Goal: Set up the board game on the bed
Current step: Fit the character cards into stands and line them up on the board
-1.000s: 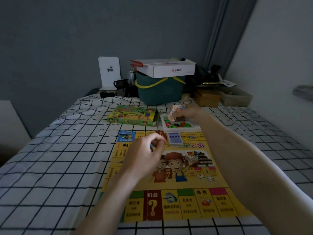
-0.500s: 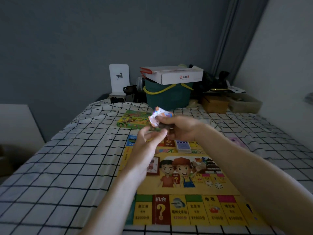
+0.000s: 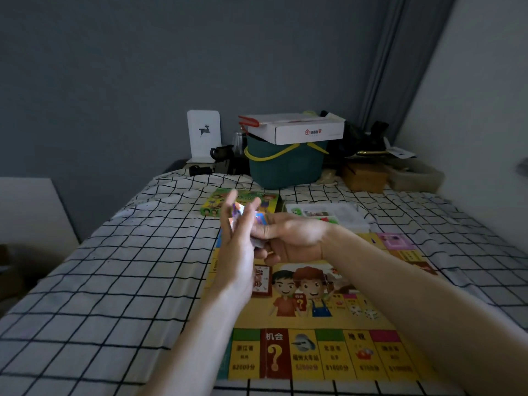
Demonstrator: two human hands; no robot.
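Note:
A yellow game board (image 3: 328,324) lies flat on the checked bed sheet (image 3: 114,281). Above its far left part, my two hands meet around a small stack of colourful paper notes (image 3: 239,210). My right hand (image 3: 288,241) grips the stack from the right. My left hand (image 3: 238,244) has its fingers straight and lies against the stack's left side. A red card deck (image 3: 261,281) rests on the board under my hands. The green game box (image 3: 265,201) and a white tray of pieces (image 3: 343,214) sit beyond the board.
A teal basket (image 3: 285,167) with a white carton (image 3: 297,128) on top stands at the bed's head, beside a white deer card (image 3: 204,135), a brown box (image 3: 364,174) and clutter. The wall runs along the right.
My right hand lifted the notes out of the tray and brought them back over the board. My left hand rose to meet them, its fingers now straight.

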